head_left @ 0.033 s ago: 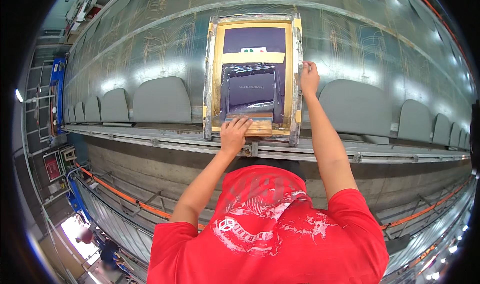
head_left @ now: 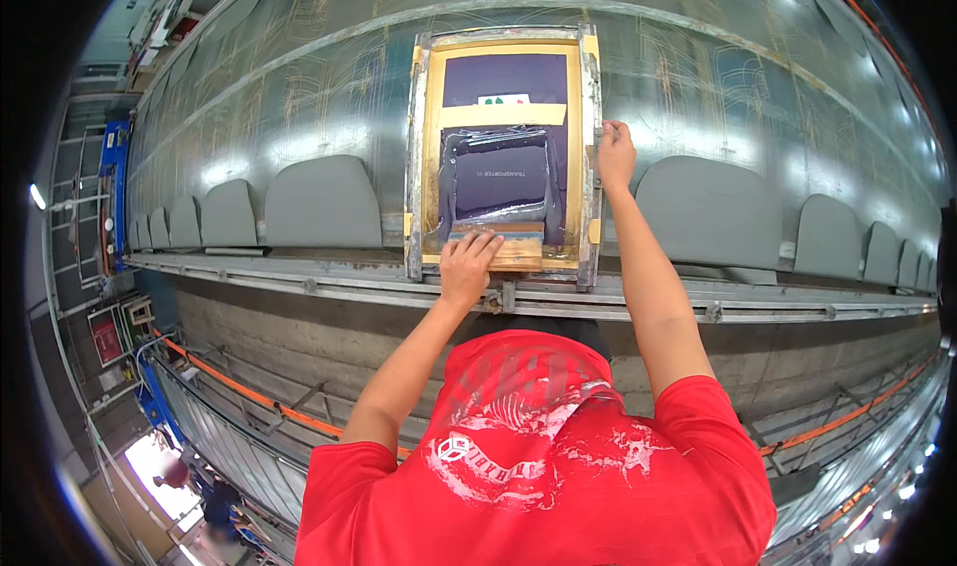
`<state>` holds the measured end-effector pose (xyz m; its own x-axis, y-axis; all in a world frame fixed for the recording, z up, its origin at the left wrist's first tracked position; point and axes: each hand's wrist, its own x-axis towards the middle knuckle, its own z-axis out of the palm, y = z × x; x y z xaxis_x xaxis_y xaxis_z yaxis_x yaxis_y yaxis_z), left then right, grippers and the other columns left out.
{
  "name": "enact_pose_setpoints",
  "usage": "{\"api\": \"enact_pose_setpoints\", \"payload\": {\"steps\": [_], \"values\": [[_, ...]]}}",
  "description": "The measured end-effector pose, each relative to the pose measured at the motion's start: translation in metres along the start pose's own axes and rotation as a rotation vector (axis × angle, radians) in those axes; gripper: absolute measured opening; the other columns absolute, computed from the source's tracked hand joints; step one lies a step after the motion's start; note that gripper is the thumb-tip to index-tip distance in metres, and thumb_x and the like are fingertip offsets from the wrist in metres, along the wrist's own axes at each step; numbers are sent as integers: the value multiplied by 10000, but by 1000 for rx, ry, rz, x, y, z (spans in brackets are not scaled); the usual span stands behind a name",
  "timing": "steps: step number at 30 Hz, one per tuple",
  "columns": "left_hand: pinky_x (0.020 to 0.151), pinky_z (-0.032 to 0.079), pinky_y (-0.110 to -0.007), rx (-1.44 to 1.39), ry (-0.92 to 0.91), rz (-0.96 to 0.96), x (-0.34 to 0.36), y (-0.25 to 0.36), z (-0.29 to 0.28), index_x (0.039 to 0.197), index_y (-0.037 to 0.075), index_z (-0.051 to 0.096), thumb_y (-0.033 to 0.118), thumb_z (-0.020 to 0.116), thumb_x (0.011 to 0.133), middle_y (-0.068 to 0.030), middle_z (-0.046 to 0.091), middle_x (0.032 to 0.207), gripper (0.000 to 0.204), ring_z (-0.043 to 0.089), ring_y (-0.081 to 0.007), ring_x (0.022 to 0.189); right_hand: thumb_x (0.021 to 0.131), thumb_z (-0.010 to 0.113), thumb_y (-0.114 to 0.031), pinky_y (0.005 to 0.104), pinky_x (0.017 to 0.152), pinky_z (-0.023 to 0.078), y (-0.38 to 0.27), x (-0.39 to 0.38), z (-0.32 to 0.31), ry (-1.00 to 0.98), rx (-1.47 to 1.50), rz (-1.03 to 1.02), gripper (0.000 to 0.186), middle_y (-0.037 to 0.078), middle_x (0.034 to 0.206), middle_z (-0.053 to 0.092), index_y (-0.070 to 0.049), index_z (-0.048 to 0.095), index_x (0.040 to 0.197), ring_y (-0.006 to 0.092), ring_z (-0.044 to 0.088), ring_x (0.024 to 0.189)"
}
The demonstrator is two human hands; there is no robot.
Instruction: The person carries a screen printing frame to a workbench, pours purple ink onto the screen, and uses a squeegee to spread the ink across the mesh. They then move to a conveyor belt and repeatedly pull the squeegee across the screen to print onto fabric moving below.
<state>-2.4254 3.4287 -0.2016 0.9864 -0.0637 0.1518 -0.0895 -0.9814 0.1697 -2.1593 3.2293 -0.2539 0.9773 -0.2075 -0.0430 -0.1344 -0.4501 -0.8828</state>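
Observation:
A screen-printing frame (head_left: 419,157) with a dark purple mesh lies in front of me on the long metal table. My left hand (head_left: 469,267) is closed over the wooden handle of a squeegee (head_left: 518,256), which rests across the frame's near end. Wet, glossy ink (head_left: 498,202) covers the mesh beyond it, around a small line of lettering. At the frame's right rail, my right hand (head_left: 617,155) is closed with its fingertips against the edge. A pale tape strip (head_left: 503,115) crosses the mesh farther off.
Rounded grey panels lie in a row along the table's near side, one left (head_left: 324,202) and one right (head_left: 708,212) of the frame. A metal rail (head_left: 678,305) runs along the near edge. Another person (head_left: 214,506) is far off at lower left.

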Motion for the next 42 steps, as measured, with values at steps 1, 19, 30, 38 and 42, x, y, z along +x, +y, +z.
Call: {"api": "enact_pose_setpoints", "payload": {"steps": [1, 19, 30, 38, 42], "values": [[908, 419, -399, 27, -2, -3, 7, -5, 3, 1197, 187, 676, -8, 627, 711, 19, 663, 1221, 526, 598, -200, 1145, 981, 541, -301, 454, 720, 494, 2, -4, 2, 20, 9, -19, 260, 174, 789, 694, -87, 657, 1074, 355, 667, 745], [862, 420, -367, -53, 122, -4, 90, -34, 14, 1123, 196, 716, -37, 623, 721, 44, 700, 1157, 474, 629, -155, 1075, 990, 509, -330, 475, 780, 486, 4, 10, 0, 17, -23, 0, 289, 211, 891, 698, -94, 635, 1099, 402, 661, 869], [881, 409, -402, 39, 0, -78, 50, -25, 17, 1155, 183, 696, -37, 626, 692, 37, 673, 1212, 517, 597, -156, 1147, 985, 529, -308, 455, 783, 495, 3, -4, 10, -78, 15, 3, 278, 204, 891, 697, -81, 649, 1092, 386, 666, 852], [870, 387, -381, -188, 53, -53, -2, -29, -10, 1213, 181, 655, -20, 616, 714, 14, 648, 1256, 540, 579, -171, 1167, 990, 547, -263, 388, 842, 492, -22, 2, 4, 6, 23, -243, 274, 157, 997, 710, -37, 666, 1088, 293, 665, 934], [866, 388, -377, -238, 67, -161, -20, -69, -33, 1204, 175, 658, -19, 612, 725, 11, 662, 1232, 520, 578, -171, 1170, 994, 547, -270, 380, 830, 489, -68, -34, 37, -43, 88, -235, 276, 152, 980, 705, -34, 658, 1086, 284, 661, 912]]}}
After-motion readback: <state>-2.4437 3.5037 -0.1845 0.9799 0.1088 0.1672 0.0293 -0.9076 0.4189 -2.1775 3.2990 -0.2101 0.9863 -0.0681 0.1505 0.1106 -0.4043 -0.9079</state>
